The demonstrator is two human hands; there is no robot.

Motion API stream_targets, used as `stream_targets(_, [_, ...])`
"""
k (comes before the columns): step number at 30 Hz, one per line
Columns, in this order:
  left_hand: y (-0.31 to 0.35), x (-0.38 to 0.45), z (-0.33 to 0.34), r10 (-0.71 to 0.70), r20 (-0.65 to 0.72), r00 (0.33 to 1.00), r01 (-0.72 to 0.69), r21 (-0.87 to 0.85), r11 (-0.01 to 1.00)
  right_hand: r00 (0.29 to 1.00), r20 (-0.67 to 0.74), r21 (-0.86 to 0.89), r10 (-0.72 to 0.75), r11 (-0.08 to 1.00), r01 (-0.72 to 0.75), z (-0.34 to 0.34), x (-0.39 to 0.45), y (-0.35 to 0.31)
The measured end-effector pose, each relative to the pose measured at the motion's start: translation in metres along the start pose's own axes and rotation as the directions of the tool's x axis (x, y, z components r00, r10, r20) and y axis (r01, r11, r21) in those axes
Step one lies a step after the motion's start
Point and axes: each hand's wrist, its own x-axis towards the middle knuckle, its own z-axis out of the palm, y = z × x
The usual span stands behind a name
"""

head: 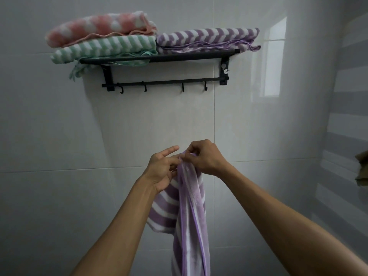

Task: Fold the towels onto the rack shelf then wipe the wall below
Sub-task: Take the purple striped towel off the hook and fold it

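Hands on purple towel

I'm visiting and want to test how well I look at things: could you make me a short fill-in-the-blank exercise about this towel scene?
1. The pink towel lies on top of the ____ towel.
2. Under the shelf, the bar carries ____ hooks.
3. Both hands, left hand and right hand, pinch the top of a hanging towel striped white and ____.
4. The number of folded towels on the shelf is ____.

Missing words: green; four; purple; three
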Motion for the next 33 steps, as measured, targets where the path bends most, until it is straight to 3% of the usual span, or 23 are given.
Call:
stream_targets(6, [-0.001,0.000,0.007,0.163,-0.033,0.986,-0.140,0.357,0.923,1.000,0.021,0.041,-0.006,0.999,0.005,-0.007,0.002,-0.002])
stream_targets(9, [0.008,0.003,0.005,0.226,-0.007,0.974,-0.201,0.435,0.878,0.996,0.069,0.061,-0.062,0.996,0.058,-0.015,0.001,0.003])
stream_targets(13, [0.027,0.009,-0.001,0.312,0.032,0.949,-0.275,0.564,0.779,0.939,0.345,0.062,-0.017,0.998,-0.005,-0.024,-0.004,0.012])
stream_targets(16, [0.039,0.013,-0.009,0.365,0.033,0.931,-0.307,0.614,0.728,0.842,0.531,-0.048,0.099,0.995,-0.086,-0.024,-0.010,0.018])
stream_targets(20, [0.048,0.019,-0.034,0.408,-0.009,0.913,-0.293,0.683,0.670,0.744,0.603,-0.394,0.288,0.918,-0.037,-0.029,-0.014,0.025])
stream_targets(23, [0.049,0.021,-0.057,0.431,-0.067,0.900,-0.248,0.734,0.632,0.722,0.514,-0.711,0.463,0.701,0.057,-0.045,-0.009,0.027])
stream_targets(26, [0.048,0.023,-0.081,0.473,-0.144,0.869,-0.203,0.769,0.606,0.761,0.344,-0.840,0.550,0.543,-0.013,-0.068,-0.001,0.035])
stream_targets(31, [0.048,0.021,-0.103,0.556,-0.232,0.798,-0.146,0.820,0.553,0.836,0.195,-0.846,0.512,0.520,-0.121,-0.095,0.006,0.048])
stream_targets(33, [0.050,0.022,-0.105,0.586,-0.254,0.770,-0.132,0.835,0.535,0.886,0.142,-0.803,0.442,0.575,-0.158,-0.098,0.010,0.053])
